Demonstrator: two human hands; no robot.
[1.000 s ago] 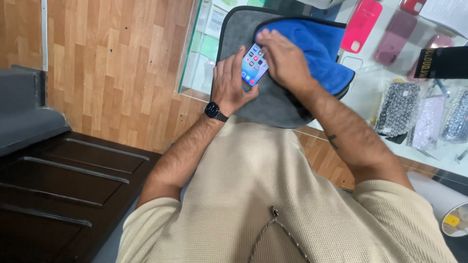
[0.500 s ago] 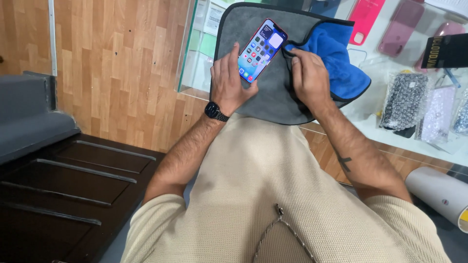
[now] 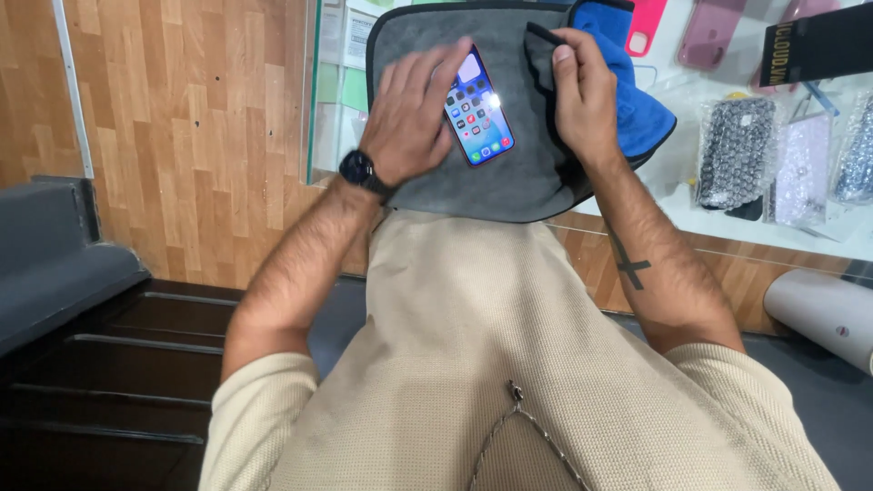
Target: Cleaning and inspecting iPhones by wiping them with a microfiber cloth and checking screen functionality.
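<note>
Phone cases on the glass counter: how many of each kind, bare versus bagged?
Bare phone cases: 2, a bright pink case and a mauve case.
Bagged glitter cases: 3, black, pale lilac, dark.
Total: 5

- Bright, even indoor light from above — colours clean, no strong cast.
- Glare: small white hot spot on the phone screen (image 3: 479, 107); sheen on the glass counter (image 3: 718, 205) and the clear plastic packets (image 3: 732, 145) top right.
- Shadows soft; a faint one under the left hand (image 3: 414, 114) on the grey cloth (image 3: 518, 177).
- Lower left is dim — dark steps (image 3: 100, 382) lose detail.
- Focus sharp at centre: arm hair and shirt weave read well. No motion blur on either hand, incl. the right hand (image 3: 582, 91).
- Wide-angle distortion: wall planks (image 3: 182, 118) lean at the left edge, corners stretched.
</note>
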